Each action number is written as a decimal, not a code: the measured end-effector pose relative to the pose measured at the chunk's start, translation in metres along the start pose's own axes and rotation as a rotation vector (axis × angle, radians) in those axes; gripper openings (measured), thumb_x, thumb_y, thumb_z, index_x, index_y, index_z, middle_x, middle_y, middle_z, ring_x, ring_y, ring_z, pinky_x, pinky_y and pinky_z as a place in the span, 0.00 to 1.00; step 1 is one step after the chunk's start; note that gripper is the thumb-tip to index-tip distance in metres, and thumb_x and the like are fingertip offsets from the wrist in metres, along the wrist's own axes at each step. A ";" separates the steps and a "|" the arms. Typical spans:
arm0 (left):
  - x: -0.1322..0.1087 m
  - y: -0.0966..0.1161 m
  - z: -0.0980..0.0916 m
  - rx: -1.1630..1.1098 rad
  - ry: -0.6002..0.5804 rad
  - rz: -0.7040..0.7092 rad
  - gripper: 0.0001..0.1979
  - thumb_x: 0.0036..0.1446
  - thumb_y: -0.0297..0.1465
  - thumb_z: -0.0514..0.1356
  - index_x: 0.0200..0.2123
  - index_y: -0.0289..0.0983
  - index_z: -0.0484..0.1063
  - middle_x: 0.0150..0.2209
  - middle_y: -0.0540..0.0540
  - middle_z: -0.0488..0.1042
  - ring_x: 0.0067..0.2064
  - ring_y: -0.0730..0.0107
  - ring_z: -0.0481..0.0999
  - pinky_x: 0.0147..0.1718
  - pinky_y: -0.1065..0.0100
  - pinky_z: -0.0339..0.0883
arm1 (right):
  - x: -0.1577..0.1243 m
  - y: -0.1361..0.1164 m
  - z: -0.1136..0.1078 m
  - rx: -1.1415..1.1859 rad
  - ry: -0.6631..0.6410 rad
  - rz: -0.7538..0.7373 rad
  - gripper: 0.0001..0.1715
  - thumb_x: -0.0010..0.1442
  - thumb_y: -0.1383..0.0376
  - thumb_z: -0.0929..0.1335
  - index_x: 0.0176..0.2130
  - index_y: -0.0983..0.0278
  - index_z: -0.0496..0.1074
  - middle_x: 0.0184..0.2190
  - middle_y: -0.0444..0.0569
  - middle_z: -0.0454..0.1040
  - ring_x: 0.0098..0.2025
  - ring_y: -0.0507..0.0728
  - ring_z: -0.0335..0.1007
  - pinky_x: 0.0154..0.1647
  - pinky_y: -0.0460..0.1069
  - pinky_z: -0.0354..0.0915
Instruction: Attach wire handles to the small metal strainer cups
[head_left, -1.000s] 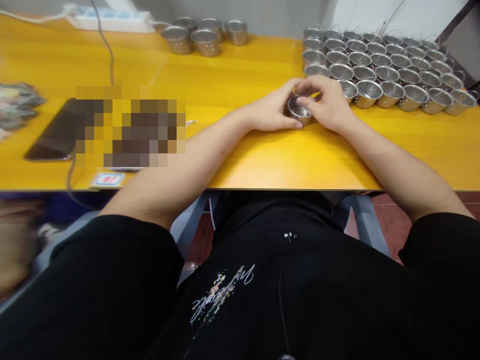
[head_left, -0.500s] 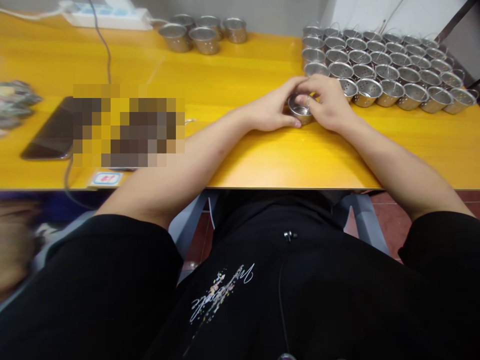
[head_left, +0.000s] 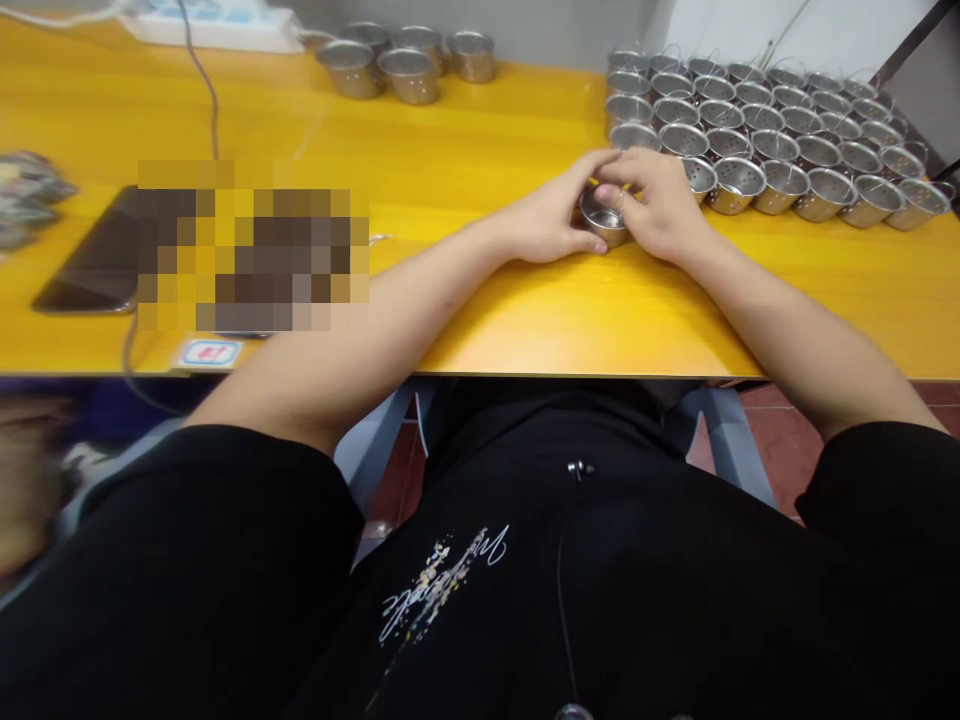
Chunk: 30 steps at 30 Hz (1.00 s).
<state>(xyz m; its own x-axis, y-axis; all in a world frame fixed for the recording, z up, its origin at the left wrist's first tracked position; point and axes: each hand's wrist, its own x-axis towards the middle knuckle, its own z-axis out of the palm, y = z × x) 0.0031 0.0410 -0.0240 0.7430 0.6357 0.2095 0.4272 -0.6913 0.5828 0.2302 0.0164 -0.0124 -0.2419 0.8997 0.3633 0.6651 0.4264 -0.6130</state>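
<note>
A small metal strainer cup sits on the yellow table between my two hands. My left hand is closed round its left side, the thumb low at the front and the fingers curving behind it. From the right, my right hand reaches over the rim, thumb and fingers pinched near a thin wire at the cup's edge. Part of the cup and most of the right fingers' tips are hidden. Just behind my right hand stand rows of similar perforated metal cups with thin wire handles.
Several more metal cups stand at the back of the yellow table. To the left are a dark phone, a pixelated patch, a small label card, a cable and a white power strip. Crumpled packets lie at the far left.
The view has shifted slightly. Both hands keep nearly the same hold on the strainer cup, and I see no clear change in it.
</note>
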 end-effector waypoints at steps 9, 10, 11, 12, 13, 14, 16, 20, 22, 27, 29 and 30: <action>0.001 -0.007 0.005 -0.091 0.031 -0.013 0.76 0.52 0.51 0.73 0.96 0.53 0.38 0.82 0.40 0.76 0.89 0.38 0.69 0.90 0.37 0.63 | 0.001 0.001 -0.021 -0.034 0.087 -0.041 0.04 0.62 0.45 0.81 0.38 0.32 0.84 0.42 0.39 0.92 0.65 0.76 0.84 0.57 0.77 0.77; 0.001 -0.010 0.006 -0.101 0.030 -0.017 0.76 0.53 0.51 0.73 0.96 0.51 0.37 0.79 0.38 0.79 0.86 0.37 0.73 0.89 0.37 0.64 | 0.002 0.003 -0.026 -0.054 0.111 -0.066 0.04 0.64 0.47 0.80 0.39 0.31 0.84 0.44 0.36 0.93 0.63 0.74 0.84 0.61 0.77 0.77; 0.001 -0.012 0.007 -0.107 0.029 -0.019 0.75 0.54 0.51 0.73 0.96 0.51 0.37 0.77 0.37 0.81 0.84 0.36 0.76 0.88 0.36 0.66 | 0.004 0.006 -0.031 -0.075 0.136 -0.089 0.04 0.66 0.49 0.79 0.40 0.31 0.84 0.47 0.34 0.93 0.62 0.72 0.85 0.65 0.76 0.76; 0.001 -0.014 0.007 -0.106 0.027 -0.019 0.75 0.55 0.51 0.74 0.96 0.51 0.36 0.75 0.37 0.82 0.82 0.36 0.78 0.87 0.36 0.67 | 0.005 0.009 -0.034 -0.100 0.150 -0.106 0.05 0.68 0.51 0.79 0.41 0.32 0.84 0.51 0.32 0.94 0.62 0.69 0.86 0.69 0.75 0.76; 0.001 -0.016 0.008 -0.097 0.024 -0.017 0.75 0.56 0.51 0.74 0.96 0.53 0.36 0.74 0.37 0.83 0.81 0.36 0.79 0.86 0.35 0.67 | 0.006 0.013 -0.037 -0.125 0.168 -0.117 0.06 0.68 0.53 0.78 0.42 0.34 0.85 0.54 0.32 0.94 0.61 0.67 0.86 0.72 0.73 0.75; 0.000 -0.017 0.008 -0.080 0.020 -0.015 0.74 0.57 0.52 0.73 0.96 0.54 0.35 0.74 0.37 0.83 0.81 0.35 0.78 0.86 0.35 0.67 | 0.007 0.016 -0.039 -0.149 0.189 -0.125 0.07 0.68 0.56 0.78 0.44 0.37 0.86 0.55 0.34 0.94 0.62 0.66 0.87 0.75 0.71 0.74; 0.000 -0.018 0.008 -0.042 0.008 -0.009 0.73 0.59 0.54 0.72 0.96 0.55 0.33 0.76 0.36 0.82 0.82 0.35 0.77 0.85 0.35 0.67 | 0.008 0.024 -0.039 -0.191 0.236 -0.139 0.09 0.67 0.60 0.79 0.45 0.42 0.87 0.55 0.39 0.95 0.63 0.66 0.87 0.78 0.71 0.72; 0.000 -0.018 0.008 -0.046 0.007 -0.015 0.74 0.58 0.53 0.72 0.96 0.53 0.33 0.77 0.35 0.81 0.82 0.35 0.77 0.85 0.35 0.67 | 0.012 0.038 -0.038 -0.262 0.263 -0.131 0.09 0.67 0.58 0.82 0.46 0.43 0.86 0.58 0.41 0.93 0.67 0.71 0.83 0.81 0.75 0.68; 0.001 -0.018 0.009 -0.072 0.019 -0.020 0.74 0.56 0.52 0.73 0.96 0.54 0.35 0.76 0.35 0.81 0.82 0.36 0.78 0.85 0.36 0.67 | 0.013 0.044 -0.039 -0.281 0.286 -0.116 0.08 0.67 0.55 0.82 0.46 0.41 0.86 0.59 0.42 0.92 0.69 0.74 0.81 0.81 0.78 0.68; 0.000 -0.018 0.009 -0.044 0.011 -0.033 0.72 0.56 0.52 0.72 0.96 0.57 0.39 0.79 0.37 0.79 0.83 0.37 0.76 0.86 0.37 0.66 | 0.016 0.048 -0.039 -0.287 0.253 -0.108 0.04 0.70 0.44 0.78 0.40 0.33 0.83 0.43 0.39 0.91 0.59 0.76 0.82 0.74 0.84 0.71; 0.000 -0.018 0.008 -0.002 -0.012 -0.033 0.71 0.57 0.52 0.72 0.96 0.56 0.39 0.80 0.37 0.77 0.85 0.35 0.73 0.86 0.36 0.65 | 0.017 0.048 -0.038 -0.288 0.255 -0.105 0.04 0.69 0.46 0.77 0.41 0.37 0.84 0.39 0.40 0.90 0.54 0.72 0.83 0.71 0.80 0.75; 0.000 -0.018 0.008 0.016 -0.021 -0.034 0.71 0.58 0.51 0.72 0.96 0.55 0.39 0.81 0.37 0.77 0.86 0.34 0.73 0.86 0.36 0.65 | 0.017 0.048 -0.037 -0.284 0.262 -0.108 0.03 0.68 0.48 0.77 0.41 0.39 0.85 0.39 0.40 0.90 0.52 0.70 0.83 0.71 0.78 0.76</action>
<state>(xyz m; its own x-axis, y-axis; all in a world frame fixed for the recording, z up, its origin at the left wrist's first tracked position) -0.0002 0.0507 -0.0409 0.7382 0.6519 0.1734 0.4605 -0.6749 0.5766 0.2841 0.0488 -0.0099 -0.1573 0.7815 0.6038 0.8234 0.4413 -0.3568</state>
